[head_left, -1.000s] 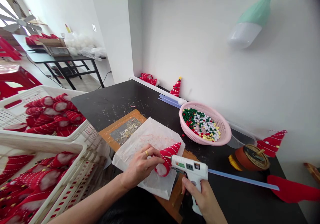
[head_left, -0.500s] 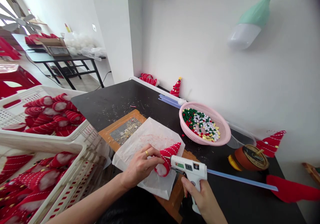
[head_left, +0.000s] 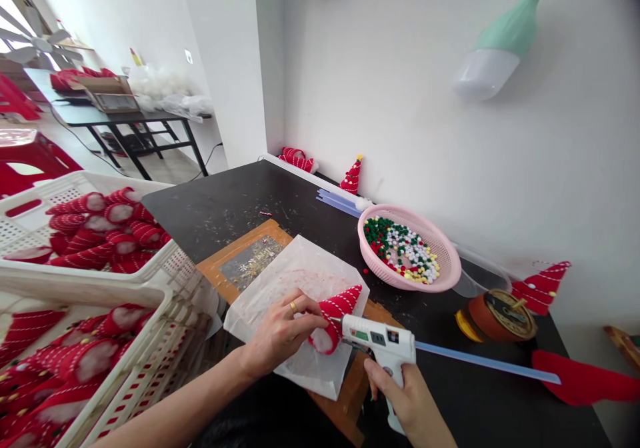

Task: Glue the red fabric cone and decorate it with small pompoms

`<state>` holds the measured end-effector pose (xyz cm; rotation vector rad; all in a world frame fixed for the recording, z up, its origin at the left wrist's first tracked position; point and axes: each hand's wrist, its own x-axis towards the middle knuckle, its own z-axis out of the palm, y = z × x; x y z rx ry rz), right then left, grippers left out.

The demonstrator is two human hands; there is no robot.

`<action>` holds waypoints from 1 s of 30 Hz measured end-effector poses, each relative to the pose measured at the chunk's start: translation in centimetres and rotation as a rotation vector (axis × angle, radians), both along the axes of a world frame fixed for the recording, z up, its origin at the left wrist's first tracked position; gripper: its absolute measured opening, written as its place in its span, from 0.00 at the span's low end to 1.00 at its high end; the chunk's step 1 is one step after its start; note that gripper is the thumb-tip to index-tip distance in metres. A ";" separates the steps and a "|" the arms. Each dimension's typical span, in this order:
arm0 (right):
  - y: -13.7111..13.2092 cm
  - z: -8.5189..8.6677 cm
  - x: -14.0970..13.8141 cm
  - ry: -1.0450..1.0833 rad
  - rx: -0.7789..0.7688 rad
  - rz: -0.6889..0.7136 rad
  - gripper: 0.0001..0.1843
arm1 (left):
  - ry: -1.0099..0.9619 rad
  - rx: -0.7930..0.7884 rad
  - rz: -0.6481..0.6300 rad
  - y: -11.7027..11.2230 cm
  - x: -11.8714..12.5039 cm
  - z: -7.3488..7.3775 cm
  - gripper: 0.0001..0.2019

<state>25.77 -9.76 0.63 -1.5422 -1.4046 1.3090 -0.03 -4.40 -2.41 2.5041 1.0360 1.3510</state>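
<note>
My left hand (head_left: 290,328), with a ring on one finger, is closed on a red cone-shaped cloth hat (head_left: 345,303) with white stitched stripes. White stuffing shows at the hat's wide end, and its tip points up to the right. My right hand (head_left: 400,391) grips a white hot glue gun (head_left: 377,336) by its handle. The gun's nozzle is at the hat's side, close to my left fingertips; whether it touches, I cannot tell. A long translucent glue stick (head_left: 485,361) juts from the gun's back. Beneath the hat lies a white sheet (head_left: 270,278).
A pink basket (head_left: 367,258) of small coloured pompoms stands right of the sheet. Farther right are a ribbon spool (head_left: 505,316) and red cloth (head_left: 585,378). White crates (head_left: 145,291) of red stuffed cones stand at the left. Glue sticks (head_left: 339,203) lie near the wall.
The glue gun and my right hand have shifted very slightly to the right and down. My left hand and the hat stay in place.
</note>
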 end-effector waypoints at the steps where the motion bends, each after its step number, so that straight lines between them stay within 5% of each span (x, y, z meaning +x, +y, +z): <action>1: -0.1 -0.1 0.1 -0.006 -0.001 -0.003 0.27 | 0.000 -0.001 -0.001 0.0 0.0 0.0 0.13; 7: -0.2 0.4 0.7 0.026 -0.003 -0.063 0.27 | 0.008 -0.003 0.011 -0.1 0.0 0.0 0.13; 17: 0.5 1.9 0.6 0.380 -0.027 -0.136 0.24 | 0.018 -0.025 0.005 -0.2 -0.2 -0.4 0.12; 30: 1.6 -0.6 0.2 0.102 0.006 -0.085 0.28 | 0.004 -0.049 -0.028 -0.1 -0.1 -0.7 0.12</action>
